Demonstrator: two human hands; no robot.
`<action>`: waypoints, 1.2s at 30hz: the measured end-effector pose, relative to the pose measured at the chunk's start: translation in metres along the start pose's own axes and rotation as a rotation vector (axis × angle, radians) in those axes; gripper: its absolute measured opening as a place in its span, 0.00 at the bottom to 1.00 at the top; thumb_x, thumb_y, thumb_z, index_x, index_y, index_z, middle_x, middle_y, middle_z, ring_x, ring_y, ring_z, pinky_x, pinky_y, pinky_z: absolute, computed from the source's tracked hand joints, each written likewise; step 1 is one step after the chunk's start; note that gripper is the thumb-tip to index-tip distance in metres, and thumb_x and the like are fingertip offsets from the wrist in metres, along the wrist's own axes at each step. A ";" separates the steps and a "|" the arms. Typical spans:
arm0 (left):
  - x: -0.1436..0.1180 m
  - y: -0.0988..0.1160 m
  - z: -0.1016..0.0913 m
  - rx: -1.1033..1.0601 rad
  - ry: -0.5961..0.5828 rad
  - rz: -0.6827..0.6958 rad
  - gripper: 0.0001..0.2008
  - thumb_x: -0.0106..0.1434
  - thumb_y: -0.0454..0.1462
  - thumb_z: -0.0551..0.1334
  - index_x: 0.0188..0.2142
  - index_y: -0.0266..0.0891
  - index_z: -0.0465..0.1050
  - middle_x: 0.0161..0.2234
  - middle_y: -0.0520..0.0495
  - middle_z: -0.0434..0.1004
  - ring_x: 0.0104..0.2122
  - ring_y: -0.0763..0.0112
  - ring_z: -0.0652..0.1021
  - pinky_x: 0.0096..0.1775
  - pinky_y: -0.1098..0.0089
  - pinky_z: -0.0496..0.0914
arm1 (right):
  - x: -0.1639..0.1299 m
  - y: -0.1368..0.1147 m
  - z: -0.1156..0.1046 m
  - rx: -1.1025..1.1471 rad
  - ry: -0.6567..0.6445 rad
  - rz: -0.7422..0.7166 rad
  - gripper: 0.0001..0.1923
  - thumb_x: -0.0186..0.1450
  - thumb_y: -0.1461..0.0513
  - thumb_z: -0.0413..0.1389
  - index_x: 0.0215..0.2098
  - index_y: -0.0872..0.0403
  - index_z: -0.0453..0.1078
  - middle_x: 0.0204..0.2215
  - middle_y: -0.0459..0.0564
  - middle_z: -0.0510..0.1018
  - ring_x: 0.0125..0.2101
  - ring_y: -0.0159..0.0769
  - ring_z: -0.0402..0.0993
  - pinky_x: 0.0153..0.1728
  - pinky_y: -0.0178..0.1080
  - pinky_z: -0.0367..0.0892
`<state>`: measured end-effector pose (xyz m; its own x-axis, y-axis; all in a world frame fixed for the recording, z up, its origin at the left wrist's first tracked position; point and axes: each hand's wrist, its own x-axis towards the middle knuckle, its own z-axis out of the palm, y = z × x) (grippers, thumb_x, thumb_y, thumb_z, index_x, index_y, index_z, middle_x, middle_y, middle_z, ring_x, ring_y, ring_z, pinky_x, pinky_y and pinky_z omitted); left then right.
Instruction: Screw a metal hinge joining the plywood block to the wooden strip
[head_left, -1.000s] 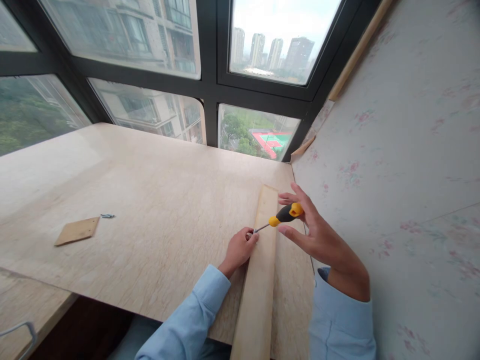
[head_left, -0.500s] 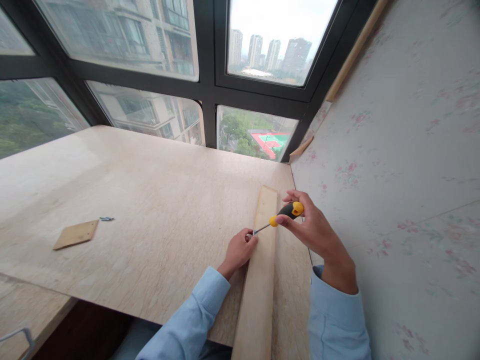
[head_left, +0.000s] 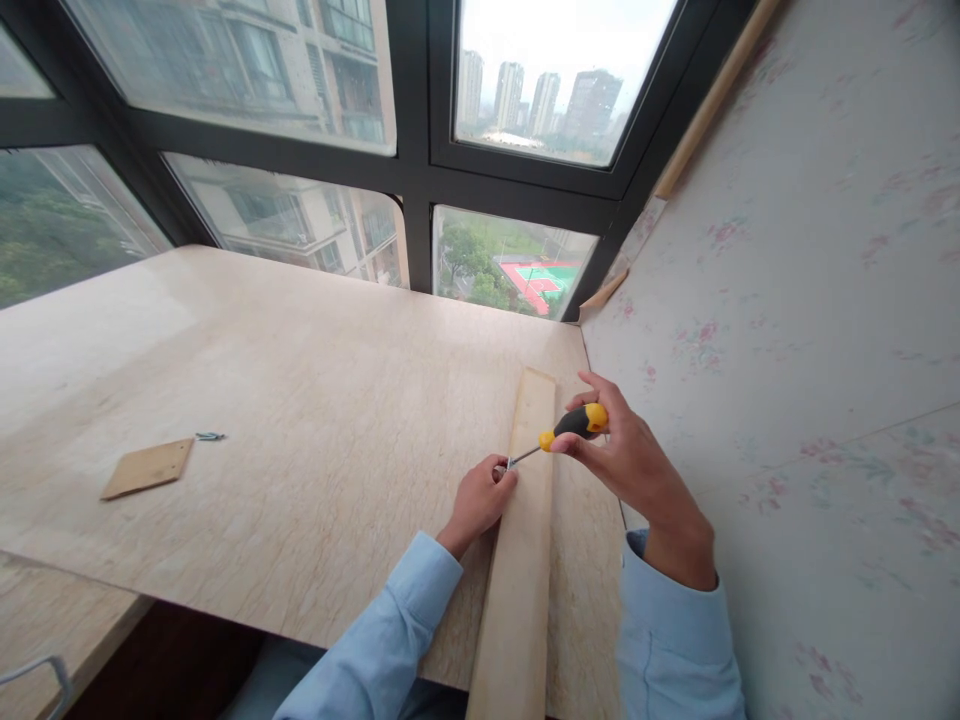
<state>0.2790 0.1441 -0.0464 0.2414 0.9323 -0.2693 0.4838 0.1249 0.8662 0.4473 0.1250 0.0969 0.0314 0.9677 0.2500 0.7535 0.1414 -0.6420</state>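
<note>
In my right hand (head_left: pixel 626 440) is a screwdriver (head_left: pixel 576 424) with a black and yellow handle, its thumb and fingers around the grip and the index finger partly lifted. The shaft slants down to the left. Its tip meets a small metal piece (head_left: pixel 510 463) at the left edge of a long wooden board (head_left: pixel 517 580). My left hand (head_left: pixel 478 502) rests beside that edge, thumb and fingertips pinched around the small metal piece. Whether this piece is a screw or something else is too small to tell. The board lies lengthwise, pointing toward the window.
On the marble-patterned surface (head_left: pixel 300 400), a small wooden plate (head_left: pixel 148 470) with holes lies at left, several screws (head_left: pixel 210 436) beside it. A papered wall (head_left: pixel 810 380) stands close on the right. Dark window frames (head_left: pixel 416 180) rise behind. The surface's front edge runs near my body.
The fingers of my right hand have shifted slightly on the screwdriver handle, the index finger lifting a little. My left hand keeps its place. The view has moved slightly.
</note>
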 end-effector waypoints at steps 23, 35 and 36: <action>0.000 -0.005 0.003 -0.004 0.018 0.038 0.15 0.63 0.42 0.57 0.44 0.38 0.75 0.31 0.48 0.78 0.31 0.66 0.75 0.31 0.70 0.61 | -0.012 -0.001 -0.007 0.239 -0.229 -0.191 0.31 0.70 0.55 0.50 0.68 0.42 0.45 0.64 0.54 0.61 0.62 0.43 0.62 0.59 0.52 0.63; -0.001 -0.005 0.002 -0.011 0.011 0.048 0.14 0.63 0.42 0.57 0.44 0.39 0.75 0.32 0.48 0.79 0.32 0.66 0.76 0.33 0.70 0.62 | -0.003 -0.002 0.002 0.101 -0.101 -0.116 0.46 0.61 0.46 0.61 0.69 0.47 0.44 0.58 0.58 0.69 0.57 0.48 0.68 0.55 0.53 0.67; -0.001 -0.005 0.002 -0.013 0.011 0.048 0.14 0.63 0.42 0.57 0.44 0.39 0.75 0.32 0.48 0.78 0.31 0.67 0.75 0.32 0.70 0.62 | -0.005 -0.001 0.001 0.158 -0.162 -0.158 0.44 0.65 0.49 0.58 0.70 0.45 0.39 0.62 0.58 0.65 0.60 0.47 0.65 0.58 0.53 0.65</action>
<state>0.2779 0.1422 -0.0514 0.2547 0.9411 -0.2223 0.4612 0.0838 0.8833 0.4454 0.1198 0.0957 -0.1933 0.9500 0.2452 0.6282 0.3118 -0.7128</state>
